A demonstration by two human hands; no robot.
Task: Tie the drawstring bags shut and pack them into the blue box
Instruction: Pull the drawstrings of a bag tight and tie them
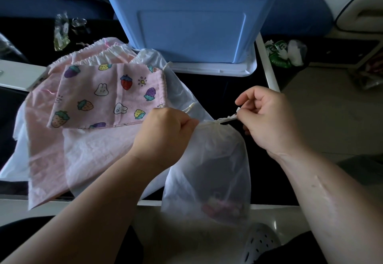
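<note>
A sheer white drawstring bag (213, 160) hangs in front of me, with dark and pink items showing through its lower part. Its mouth is gathered tight. My left hand (165, 131) grips the bag's neck on the left side. My right hand (267, 116) pinches the white cord (228, 118) and holds it out to the right of the neck. The blue box (190, 19) stands open at the back of the table, beyond both hands.
A pile of flat bags lies on the left: a pink one printed with strawberries and bunnies (107, 94) on top of pale pink and white ones (87, 156). The box stands on a white lid (211, 69). Small plastic packets (61, 31) lie back left, crumpled wrappers (284, 52) at right.
</note>
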